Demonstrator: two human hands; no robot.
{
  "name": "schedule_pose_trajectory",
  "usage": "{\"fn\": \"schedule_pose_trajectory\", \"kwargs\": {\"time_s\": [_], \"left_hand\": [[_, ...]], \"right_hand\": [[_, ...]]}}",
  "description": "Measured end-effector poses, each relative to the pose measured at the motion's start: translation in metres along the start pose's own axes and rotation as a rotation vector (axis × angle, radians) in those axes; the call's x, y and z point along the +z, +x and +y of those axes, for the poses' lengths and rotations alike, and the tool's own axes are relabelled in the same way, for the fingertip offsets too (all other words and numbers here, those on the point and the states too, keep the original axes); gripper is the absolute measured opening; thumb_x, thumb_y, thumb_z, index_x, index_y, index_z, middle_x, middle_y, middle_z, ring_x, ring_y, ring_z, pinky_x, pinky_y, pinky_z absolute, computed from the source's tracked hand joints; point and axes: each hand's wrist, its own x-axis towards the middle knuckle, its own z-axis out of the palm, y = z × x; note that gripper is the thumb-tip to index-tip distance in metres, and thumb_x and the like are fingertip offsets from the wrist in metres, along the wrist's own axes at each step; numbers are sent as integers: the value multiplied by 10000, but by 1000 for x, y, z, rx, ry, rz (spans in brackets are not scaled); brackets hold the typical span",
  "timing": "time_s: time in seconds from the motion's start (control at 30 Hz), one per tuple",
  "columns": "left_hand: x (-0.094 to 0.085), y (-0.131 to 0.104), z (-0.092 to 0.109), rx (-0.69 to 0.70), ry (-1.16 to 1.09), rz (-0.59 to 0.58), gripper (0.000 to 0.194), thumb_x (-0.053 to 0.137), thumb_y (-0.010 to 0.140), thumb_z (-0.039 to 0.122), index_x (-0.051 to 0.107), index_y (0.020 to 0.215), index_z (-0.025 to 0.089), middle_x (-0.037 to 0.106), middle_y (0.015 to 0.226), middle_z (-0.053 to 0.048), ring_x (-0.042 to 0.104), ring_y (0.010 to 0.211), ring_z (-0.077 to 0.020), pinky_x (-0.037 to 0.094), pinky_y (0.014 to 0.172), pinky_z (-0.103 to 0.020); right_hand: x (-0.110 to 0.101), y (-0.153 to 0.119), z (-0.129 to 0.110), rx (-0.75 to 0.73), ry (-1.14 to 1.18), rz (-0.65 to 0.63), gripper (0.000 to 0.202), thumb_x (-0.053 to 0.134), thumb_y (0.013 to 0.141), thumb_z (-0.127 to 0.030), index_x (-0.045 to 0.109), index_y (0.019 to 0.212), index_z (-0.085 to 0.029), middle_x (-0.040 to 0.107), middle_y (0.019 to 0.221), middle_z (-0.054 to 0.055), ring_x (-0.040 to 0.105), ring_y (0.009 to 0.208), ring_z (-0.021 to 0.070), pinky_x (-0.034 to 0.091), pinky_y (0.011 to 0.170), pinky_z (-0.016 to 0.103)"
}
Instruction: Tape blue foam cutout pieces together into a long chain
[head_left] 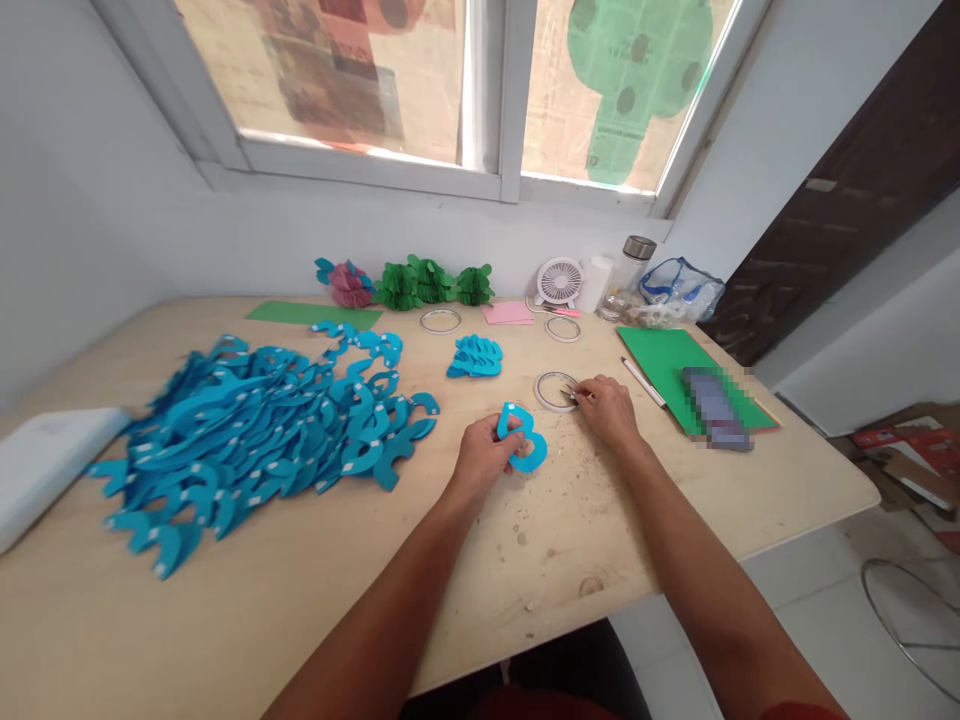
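Note:
My left hand (487, 452) pinches a curved blue paper cutout (531, 456) between thumb and fingers, a little above the table. A small white square sits near the top of this cutout. To its right, my right hand (609, 408) is closed at the right edge of a roll of tape (538, 394) lying flat. Thin dark points stick out of its fingertips over the roll; I cannot make out what tool they belong to. On the left spreads a big heap of similar blue cutouts (277, 430), many with white squares. A small folded blue paper stack (475, 357) lies beyond my left hand.
Two more tape rolls (440, 321) lie farther back. Green paper ornaments (431, 280), a small fan (559, 282) and a bottle (637, 262) line the wall. At right are a white pen (643, 382), green sheets (660, 365) and a blurred phone-like object (716, 405). A white box (52, 465) stands far left.

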Motion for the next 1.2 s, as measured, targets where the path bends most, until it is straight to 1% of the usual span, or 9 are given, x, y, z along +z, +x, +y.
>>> {"fn": "schedule_pose_trajectory", "kwargs": {"time_s": [0.2,0.4,0.57,0.8,1.0,1.2], "left_hand": [[0,0,0,2,-5,5,139,591,576,194,590,703,136,579,524,8,515,458,-101,376,365,-171],[1,-1,2,-10,1,17,151,583,568,175,598,711,131,580,518,8,519,456,-106,387,364,-177],[1,-2,3,-28,-12,27,164,590,569,186,604,724,134,582,532,9,515,448,-102,386,360,-178],[1,-2,3,-23,-9,22,172,584,580,161,601,748,129,575,540,8,516,460,-98,388,358,-170],[1,-2,3,-19,-2,14,151,580,577,150,587,727,133,569,528,11,523,468,-105,388,356,-173],[0,-2,4,-23,-7,12,140,587,582,158,585,720,136,563,519,13,541,473,-114,394,361,-176]], "right_hand": [[-6,-2,-6,-29,-107,-20,150,523,841,-285,654,845,-213,641,838,53,510,886,198,257,721,310],[-6,-2,-13,-24,-189,10,197,503,854,-306,647,788,-189,645,842,76,506,873,207,245,723,325],[-5,-1,-16,-22,-227,9,202,492,856,-294,650,796,-182,648,849,92,504,863,213,246,728,336],[-2,1,-15,-7,-225,31,233,445,866,-260,642,785,-168,640,846,105,502,859,213,247,725,332],[1,0,-11,28,-200,45,215,444,861,-263,623,781,-175,635,825,80,507,858,211,254,719,325],[7,2,-6,40,-169,41,194,434,849,-230,606,790,-165,632,837,94,507,863,214,268,716,319]]}}
